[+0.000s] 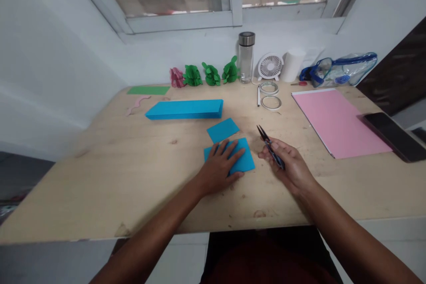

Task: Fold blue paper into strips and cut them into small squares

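Observation:
My left hand (218, 171) lies with its fingers spread on blue paper pieces (245, 159) near the table's front middle. Just beyond it is a smaller blue paper piece (222, 130), lying flat. My right hand (293, 164) is closed around small dark scissors (273, 153), whose thin blades point up and left and stand slightly apart. The scissors are to the right of the blue pieces and do not touch them. Farther back lies a long folded blue paper strip (186, 109).
Pink sheets (342, 124) and a dark phone (396, 136) lie at the right. Along the back stand green paper shapes (192, 76), a bottle (246, 57), a small fan (270, 67) and a clear pouch (346, 70). Tape rolls (271, 103) and a green strip (148, 90) lie nearer.

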The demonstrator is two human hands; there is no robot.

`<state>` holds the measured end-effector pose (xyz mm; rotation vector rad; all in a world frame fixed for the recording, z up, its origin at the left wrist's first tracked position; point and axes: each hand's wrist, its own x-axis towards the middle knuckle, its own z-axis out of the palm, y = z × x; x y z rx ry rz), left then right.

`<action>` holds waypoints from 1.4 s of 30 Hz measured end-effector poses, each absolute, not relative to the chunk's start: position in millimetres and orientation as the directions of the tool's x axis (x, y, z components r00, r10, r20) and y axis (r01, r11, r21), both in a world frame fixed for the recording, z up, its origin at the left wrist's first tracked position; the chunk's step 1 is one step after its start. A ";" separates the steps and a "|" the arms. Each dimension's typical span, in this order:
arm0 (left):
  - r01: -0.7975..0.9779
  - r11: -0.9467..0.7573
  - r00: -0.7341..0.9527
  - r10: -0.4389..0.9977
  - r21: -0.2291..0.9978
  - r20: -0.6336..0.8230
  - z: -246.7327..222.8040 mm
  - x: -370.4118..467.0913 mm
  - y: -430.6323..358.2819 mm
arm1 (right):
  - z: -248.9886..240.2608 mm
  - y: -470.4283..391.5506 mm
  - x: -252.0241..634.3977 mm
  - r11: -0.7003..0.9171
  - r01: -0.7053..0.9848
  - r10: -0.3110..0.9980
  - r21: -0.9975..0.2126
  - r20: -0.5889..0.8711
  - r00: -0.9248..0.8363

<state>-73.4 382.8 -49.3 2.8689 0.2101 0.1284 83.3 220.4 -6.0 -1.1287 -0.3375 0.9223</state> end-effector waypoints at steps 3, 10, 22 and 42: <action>0.103 -0.958 0.990 0.125 0.269 0.065 -50.2 -61.4 385.5 | -4.7 209.0 94.4 0.077 -0.353 0.723 -0.933 -0.191 0.664; 0.048 -0.971 0.997 0.060 0.233 0.042 -44.3 -38.3 393.4 | -12.7 187.7 102.7 -0.137 0.235 0.750 -0.962 0.055 0.659; 0.048 -0.992 0.998 0.053 0.117 0.044 -49.2 -34.0 377.7 | -33.1 181.0 98.4 -0.181 0.655 0.789 -0.734 0.288 0.542; -0.034 -0.974 0.977 0.015 0.226 0.214 -51.3 -49.6 341.4 | -38.5 208.9 132.6 -0.228 0.960 0.934 -0.164 0.241 0.263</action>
